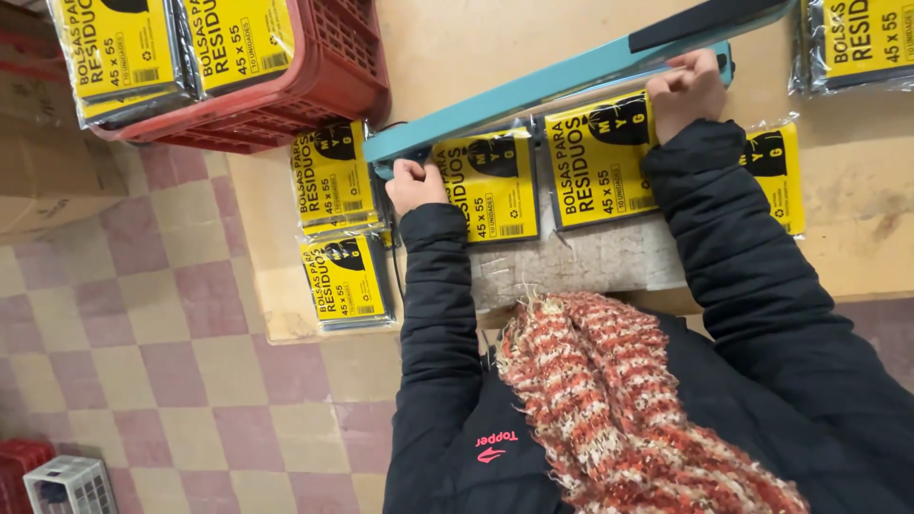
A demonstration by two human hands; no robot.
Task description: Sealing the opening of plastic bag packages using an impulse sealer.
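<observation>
Two packs lie under the teal sealer (pixel 562 81) on the table (pixel 857 200) — yellow-and-black labelled bags in clear wrap, side by side, their top edges tucked beneath the bar. The bar looks brought down over them, so by my judgement the sealing of this pair is under way, not finished.

The left hand (pixel 416 183) sits at the near end of the sealer, fingers curled on its tip, just beside the upper corner of the left pack (pixel 486 186). The right hand (pixel 684 90) is closed in a loose fist, pressing on the top edge of the right pack (pixel 600 157) right against the bar; whether it pinches the wrap or only holds it flat I cannot tell.

As for what seems done — two more packs (pixel 338 224) lie stacked at the table's left edge, another (pixel 776 171) shows partly behind the right sleeve, and a red crate (pixel 286 86) at the far left holds several. One more pack (pixel 857 43) rests at the top right corner. Which of these are sealed and which wait, the view does not show.

Both sleeves are dark and padded; a red-and-white knitted scarf (pixel 628 400) hangs in front.
</observation>
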